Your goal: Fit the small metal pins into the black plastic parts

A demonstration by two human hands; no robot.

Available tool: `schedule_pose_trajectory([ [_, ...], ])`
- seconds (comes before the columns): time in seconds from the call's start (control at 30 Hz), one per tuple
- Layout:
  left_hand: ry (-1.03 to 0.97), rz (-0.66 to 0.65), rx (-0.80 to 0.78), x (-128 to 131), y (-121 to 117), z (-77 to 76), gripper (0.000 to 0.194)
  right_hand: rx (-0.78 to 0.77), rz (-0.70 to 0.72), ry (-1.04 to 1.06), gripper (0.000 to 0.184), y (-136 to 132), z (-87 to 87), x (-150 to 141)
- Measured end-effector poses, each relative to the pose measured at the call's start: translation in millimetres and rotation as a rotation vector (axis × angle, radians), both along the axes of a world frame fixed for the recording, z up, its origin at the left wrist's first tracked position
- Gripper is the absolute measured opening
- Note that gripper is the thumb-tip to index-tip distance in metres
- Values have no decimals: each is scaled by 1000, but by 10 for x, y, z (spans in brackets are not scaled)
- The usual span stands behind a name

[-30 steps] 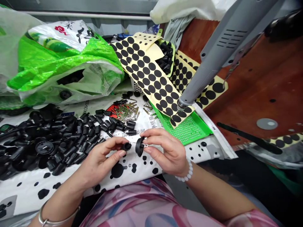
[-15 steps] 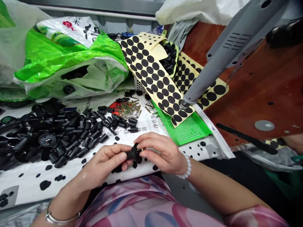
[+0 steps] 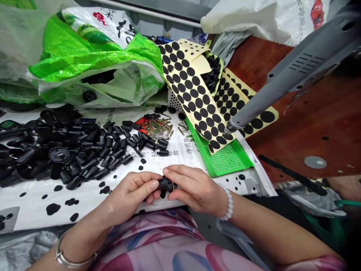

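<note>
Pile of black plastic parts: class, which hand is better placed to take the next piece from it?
Left, probably. The left hand lies on the pile's side, nearest the black plastic parts. The right hand sits farther off, beyond the small black part both hands hold.

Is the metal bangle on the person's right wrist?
No, the metal bangle is on the left wrist, while the right wrist wears a white beaded bracelet.
</note>
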State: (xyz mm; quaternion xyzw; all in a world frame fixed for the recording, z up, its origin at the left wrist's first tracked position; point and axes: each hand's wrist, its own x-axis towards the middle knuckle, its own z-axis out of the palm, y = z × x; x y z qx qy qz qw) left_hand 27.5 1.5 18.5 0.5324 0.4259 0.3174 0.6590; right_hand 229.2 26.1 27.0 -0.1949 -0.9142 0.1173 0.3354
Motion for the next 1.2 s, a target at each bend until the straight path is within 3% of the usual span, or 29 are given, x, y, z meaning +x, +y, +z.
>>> schedule_pose_trajectory([
  [0.2,146,158,144,21,-62,-137,29,-274,-232,-81,51,21,-43,-103],
  [0.33,121,142,113,-10,-52,-113,34,-95,-114,-159,56,29,3,-72],
  [0.43,131,101,122,-33,-44,-79,33,12,-61,-239,49,16,-25,-64],
  [0.5,214,111,221,-37,-54,-75,31,-144,-92,-231,51,-3,-59,-84],
  [0.6,337,126,411,-39,-84,-93,26,-668,-90,-205,54,-35,-68,-124],
  [0.67,339,119,426,-44,-97,-109,26,-847,-83,-200,53,-50,-37,-133],
  [0.7,318,120,390,-47,-99,-116,26,-826,-93,-186,52,-54,-17,-130],
  [0.87,107,155,118,-34,-82,-132,27,-394,-120,-127,58,-76,17,-117],
  [0.93,101,177,139,-18,-91,-141,23,-487,-142,-104,49,-87,-16,-146],
  [1.0,199,202,260,-6,-111,-157,18,-841,-158,-43,44,-90,-47,-185],
  [1.07,309,212,386,-3,-133,-173,16,-1217,-138,-19,54,-80,-51,-210],
  [1.1,330,210,411,-4,-140,-177,16,-1297,-135,-24,59,-71,-41,-211],
  [1.13,320,212,402,-6,-144,-177,16,-1275,-143,-33,62,-60,-24,-205],
  [1.2,235,225,309,-10,-137,-163,18,-1008,-179,-43,61,-40,15,-177],
])
